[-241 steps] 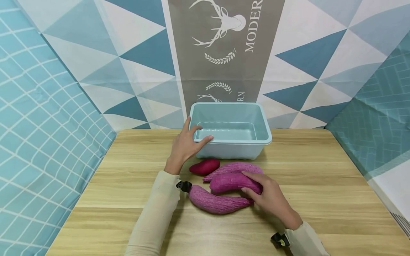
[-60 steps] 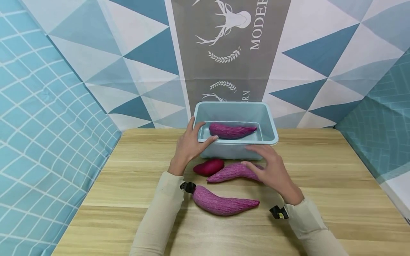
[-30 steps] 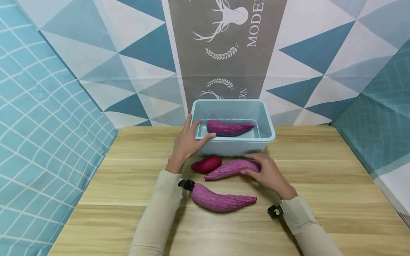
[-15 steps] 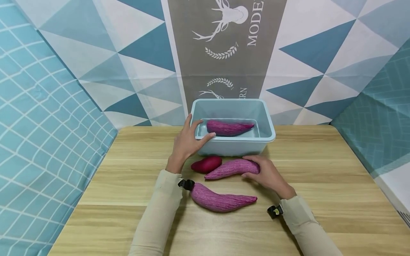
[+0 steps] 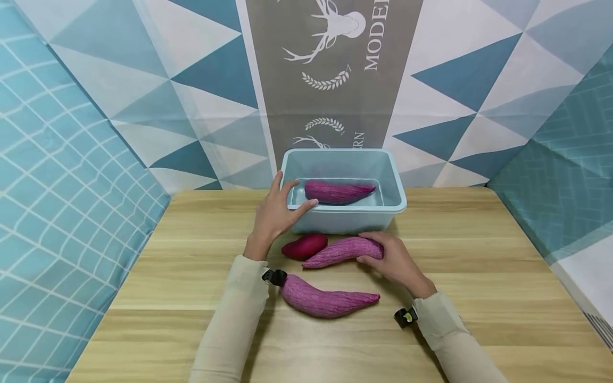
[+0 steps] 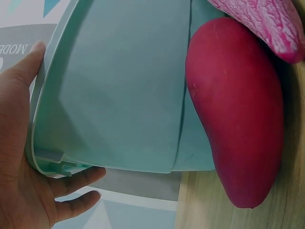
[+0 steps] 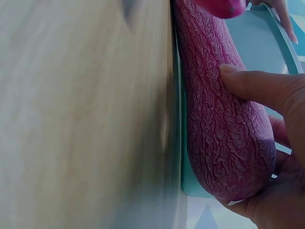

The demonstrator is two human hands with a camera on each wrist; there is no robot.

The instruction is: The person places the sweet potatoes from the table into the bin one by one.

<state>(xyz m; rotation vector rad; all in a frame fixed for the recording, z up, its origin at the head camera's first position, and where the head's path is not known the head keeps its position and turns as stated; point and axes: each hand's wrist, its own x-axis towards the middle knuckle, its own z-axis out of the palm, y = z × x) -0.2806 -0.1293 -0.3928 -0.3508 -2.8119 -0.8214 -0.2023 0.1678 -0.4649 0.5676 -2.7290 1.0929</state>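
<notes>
My left hand (image 5: 274,217) grips the left front corner of a light blue plastic bin (image 5: 354,219), thumb at the rim. In the bin lies a wrinkled purple sweet potato (image 5: 337,192). My right hand (image 5: 395,263) holds the thick right end of another wrinkled purple sweet potato (image 5: 342,252) in front of the bin; the right wrist view shows the thumb pressed on its skin (image 7: 219,124). Beside its thin end, a smooth dark-red sweet potato (image 6: 236,109) lies against the bin's base. Nearer me, a third purple sweet potato (image 5: 325,299) rests by my left wrist.
Everything stands on a wood-grain table (image 5: 191,330). Behind the bin rises a patterned cloth backdrop (image 5: 330,96). Blue grid-patterned cloth (image 5: 62,175) hangs at the left side. A black strap device (image 5: 406,317) is on my right wrist.
The purple sweet potato my right hand held at first now lies in the bin. That hand has since come down and taken hold of the one behind. The left hand stays on the bin.
</notes>
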